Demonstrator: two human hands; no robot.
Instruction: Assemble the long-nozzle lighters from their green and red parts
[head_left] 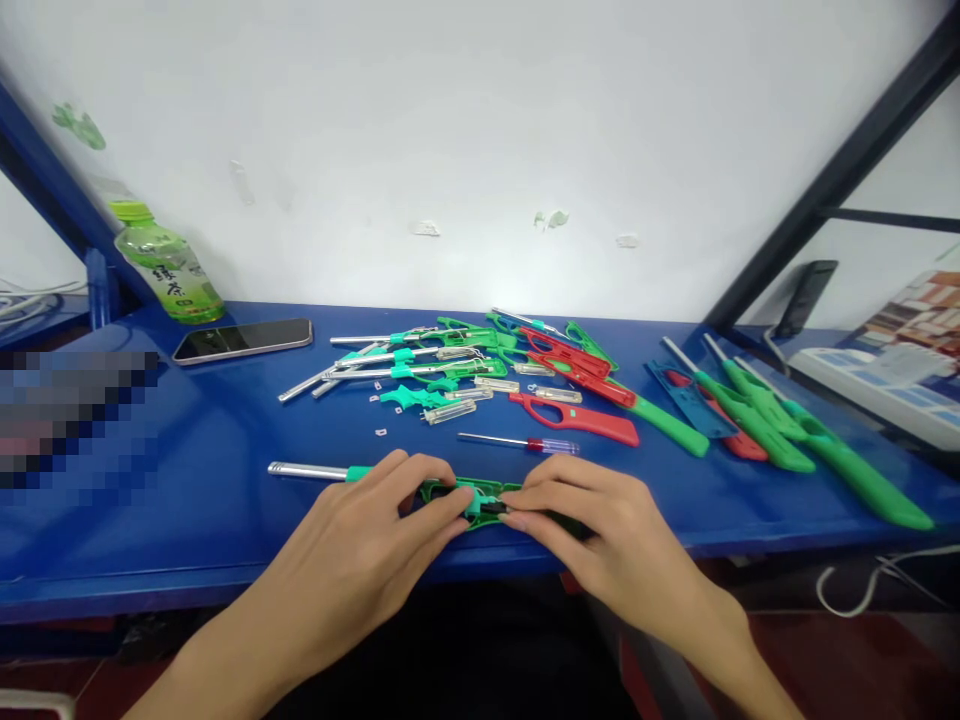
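Observation:
An opened green long-nosed lighter (491,487) lies crosswise near the table's front edge, its inside facing up. Its silver tube (309,470) with a teal collar (359,473) points left. My left hand (382,530) is closed over the handle, thumb and fingertips pinching a small teal piece (472,503) in the shell. From the other side, my right hand (607,510) closes its fingertips on a small black part (493,508) beside that piece. My fingers cover much of the shell. Just beyond lies a screwdriver (553,446) with a clear purple-red handle.
Behind are a red shell half (585,418), several silver tubes (367,373), teal pieces (409,397) and clear fuel tanks (454,410). Several green lighters (757,420) lie right, beside a blue shell (690,400). A phone (244,340) and tea bottle (169,270) stand back left.

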